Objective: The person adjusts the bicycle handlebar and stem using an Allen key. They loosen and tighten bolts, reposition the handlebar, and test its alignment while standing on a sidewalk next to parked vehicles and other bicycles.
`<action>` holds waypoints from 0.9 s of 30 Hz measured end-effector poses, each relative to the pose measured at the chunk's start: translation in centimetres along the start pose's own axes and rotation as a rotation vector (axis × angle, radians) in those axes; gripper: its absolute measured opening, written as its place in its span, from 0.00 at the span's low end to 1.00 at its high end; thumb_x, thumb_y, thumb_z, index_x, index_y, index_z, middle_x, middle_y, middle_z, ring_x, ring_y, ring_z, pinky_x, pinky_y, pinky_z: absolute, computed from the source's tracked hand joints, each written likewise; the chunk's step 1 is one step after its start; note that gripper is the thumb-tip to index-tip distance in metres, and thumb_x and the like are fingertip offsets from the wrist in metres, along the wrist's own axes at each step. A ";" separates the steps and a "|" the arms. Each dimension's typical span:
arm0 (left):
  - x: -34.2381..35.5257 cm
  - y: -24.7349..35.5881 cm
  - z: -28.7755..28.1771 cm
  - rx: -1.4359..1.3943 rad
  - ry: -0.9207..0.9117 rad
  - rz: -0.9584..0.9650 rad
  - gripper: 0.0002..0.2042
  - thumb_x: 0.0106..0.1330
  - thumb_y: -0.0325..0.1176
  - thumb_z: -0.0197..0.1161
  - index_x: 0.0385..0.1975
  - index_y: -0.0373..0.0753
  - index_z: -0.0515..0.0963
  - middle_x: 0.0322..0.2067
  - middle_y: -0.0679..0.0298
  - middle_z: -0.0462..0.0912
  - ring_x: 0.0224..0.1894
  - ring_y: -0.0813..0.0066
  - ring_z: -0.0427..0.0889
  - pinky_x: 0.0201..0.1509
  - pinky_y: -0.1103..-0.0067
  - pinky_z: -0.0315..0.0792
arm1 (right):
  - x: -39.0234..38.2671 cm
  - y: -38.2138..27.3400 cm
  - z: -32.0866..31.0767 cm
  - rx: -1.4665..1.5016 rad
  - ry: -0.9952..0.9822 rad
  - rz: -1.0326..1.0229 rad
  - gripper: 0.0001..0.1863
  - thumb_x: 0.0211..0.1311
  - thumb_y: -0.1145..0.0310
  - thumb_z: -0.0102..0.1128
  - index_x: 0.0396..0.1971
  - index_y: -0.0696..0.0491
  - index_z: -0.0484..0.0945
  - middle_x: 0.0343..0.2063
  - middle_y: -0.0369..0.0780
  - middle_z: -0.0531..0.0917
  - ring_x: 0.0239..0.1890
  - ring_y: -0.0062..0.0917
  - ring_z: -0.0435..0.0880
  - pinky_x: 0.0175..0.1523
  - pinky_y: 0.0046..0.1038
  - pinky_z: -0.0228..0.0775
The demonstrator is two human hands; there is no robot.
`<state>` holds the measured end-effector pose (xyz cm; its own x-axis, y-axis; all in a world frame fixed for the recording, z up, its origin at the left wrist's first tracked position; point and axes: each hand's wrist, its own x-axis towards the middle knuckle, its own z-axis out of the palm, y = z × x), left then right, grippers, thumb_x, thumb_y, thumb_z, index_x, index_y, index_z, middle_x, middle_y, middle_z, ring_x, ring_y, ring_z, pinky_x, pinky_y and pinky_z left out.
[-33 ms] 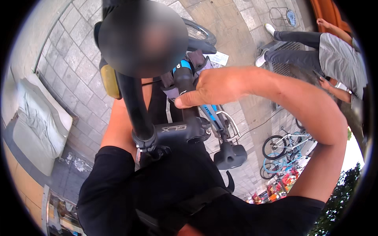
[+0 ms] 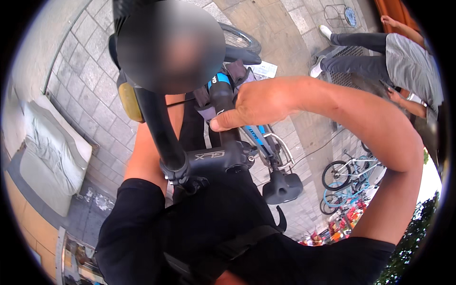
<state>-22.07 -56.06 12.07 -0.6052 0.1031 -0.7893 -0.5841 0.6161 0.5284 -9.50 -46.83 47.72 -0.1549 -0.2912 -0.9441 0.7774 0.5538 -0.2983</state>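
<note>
My right hand is wrapped round a black bicycle tube with blue bands. Its thumb lies across the tube's near side, while most fingers are hidden behind. My left forearm passes behind the black handlebar. A dark blurred round patch covers the area beyond that forearm, and the left hand's fingers cannot be made out. Close to my chest, the black stem joins the handlebar. Grey-purple cloth hangs beside the tube, and a yellow-and-black part sits left of the handlebar.
A bicycle wheel stands beyond the tube. A black rounded part juts out right of the stem. At far right stands a person in a grey shirt, above parked bicycles. A worn pale cushioned piece lies at left on paving.
The view has shifted slightly, so the parked bicycles and cushioned piece appear a little farther right. My right hand keeps the same grip on the tube.
</note>
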 end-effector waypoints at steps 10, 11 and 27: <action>2.6 -1.5 -1.0 -0.053 -0.161 0.079 0.48 0.62 0.40 0.73 0.62 0.07 0.47 0.52 0.36 0.78 0.43 0.61 0.86 0.46 0.68 0.84 | 1.5 5.2 8.4 0.727 0.591 -0.357 0.36 0.81 0.42 0.50 0.24 0.61 0.83 0.19 0.41 0.82 0.25 0.25 0.80 0.37 0.36 0.75; 2.6 -1.4 -0.9 -0.063 -0.175 0.076 0.48 0.62 0.40 0.73 0.62 0.08 0.47 0.52 0.36 0.78 0.43 0.61 0.86 0.45 0.68 0.84 | 1.7 5.3 8.6 0.709 0.620 -0.357 0.35 0.82 0.44 0.50 0.23 0.61 0.82 0.19 0.42 0.82 0.24 0.27 0.81 0.36 0.37 0.75; 1.6 -0.7 0.0 -0.070 -0.057 0.066 0.54 0.60 0.46 0.72 0.62 0.06 0.41 0.48 0.37 0.79 0.40 0.61 0.86 0.40 0.69 0.83 | 2.9 5.3 6.8 -0.317 1.074 -0.660 0.21 0.71 0.67 0.62 0.16 0.55 0.73 0.11 0.44 0.76 0.14 0.44 0.78 0.20 0.44 0.70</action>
<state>-22.63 -56.34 10.46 -0.6128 0.1875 -0.7676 -0.5816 0.5505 0.5989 -1.71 -50.07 44.37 -0.9733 0.1068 -0.2031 0.2131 0.7486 -0.6278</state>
